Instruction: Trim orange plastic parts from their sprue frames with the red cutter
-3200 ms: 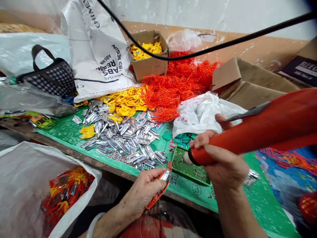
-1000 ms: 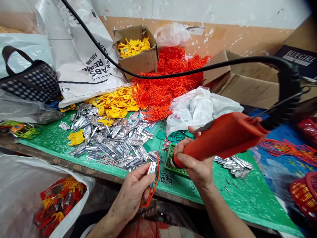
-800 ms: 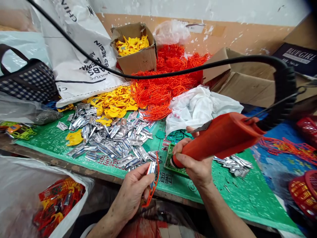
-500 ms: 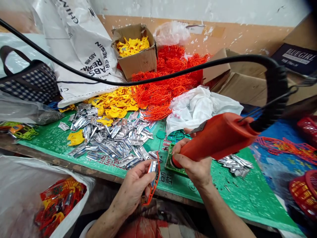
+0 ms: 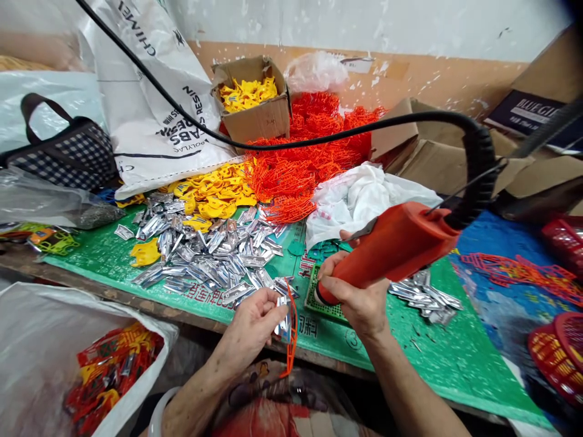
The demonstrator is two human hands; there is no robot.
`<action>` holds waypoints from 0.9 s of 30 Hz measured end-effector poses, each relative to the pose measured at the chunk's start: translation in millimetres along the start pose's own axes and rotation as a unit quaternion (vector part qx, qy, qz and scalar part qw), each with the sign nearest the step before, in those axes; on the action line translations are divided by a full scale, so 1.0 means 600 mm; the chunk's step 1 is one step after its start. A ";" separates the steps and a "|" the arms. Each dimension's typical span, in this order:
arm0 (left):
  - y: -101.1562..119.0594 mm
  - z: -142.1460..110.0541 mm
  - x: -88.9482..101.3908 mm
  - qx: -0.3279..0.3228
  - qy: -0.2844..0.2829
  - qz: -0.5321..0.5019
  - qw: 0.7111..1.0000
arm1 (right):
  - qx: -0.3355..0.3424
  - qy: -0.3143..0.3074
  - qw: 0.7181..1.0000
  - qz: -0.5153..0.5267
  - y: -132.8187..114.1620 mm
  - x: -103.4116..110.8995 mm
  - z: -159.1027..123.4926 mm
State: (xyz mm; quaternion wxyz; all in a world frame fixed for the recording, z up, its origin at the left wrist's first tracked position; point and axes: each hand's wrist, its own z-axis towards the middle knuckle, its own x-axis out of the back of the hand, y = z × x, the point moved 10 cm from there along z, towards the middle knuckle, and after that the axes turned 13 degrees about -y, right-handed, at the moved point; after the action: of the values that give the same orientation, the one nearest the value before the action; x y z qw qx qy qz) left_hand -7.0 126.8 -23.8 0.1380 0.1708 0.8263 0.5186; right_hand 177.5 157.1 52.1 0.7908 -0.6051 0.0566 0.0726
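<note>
My right hand (image 5: 359, 300) is wrapped round a big orange power tool (image 5: 392, 246) with a black cable (image 5: 282, 144); its tip rests on a small green perforated tray (image 5: 325, 306). My left hand (image 5: 252, 325) pinches an orange plastic frame (image 5: 292, 331) with a silver metal strip (image 5: 285, 321) in it, held at the table's front edge, just left of the tray. A heap of silver metal strips (image 5: 209, 255) lies on the green mat (image 5: 437, 358) beside my left hand.
Behind lie yellow plastic pieces (image 5: 214, 194), a pile of orange frames (image 5: 305, 158), a cardboard box (image 5: 255, 103) of yellow pieces, a white cloth (image 5: 368, 197) and a white sack (image 5: 155, 97). A plastic bag (image 5: 59, 358) with finished pieces sits lower left. A checked handbag (image 5: 68, 155) stands left.
My left hand has turned the orange frame so that it hangs downward, with the silver strip facing up. The tool has stayed on the green tray while the cable swung.
</note>
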 end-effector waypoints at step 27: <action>-0.007 0.013 -0.016 -0.017 -0.039 0.030 0.999 | 0.051 0.045 0.997 -0.022 -0.044 0.046 -0.010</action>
State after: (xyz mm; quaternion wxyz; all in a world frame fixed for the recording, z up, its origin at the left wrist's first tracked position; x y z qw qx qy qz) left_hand 4.4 127.5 -30.3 0.1576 0.2137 0.8055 0.5298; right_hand 209.5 145.7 70.6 0.8189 -0.5674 0.0828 0.0246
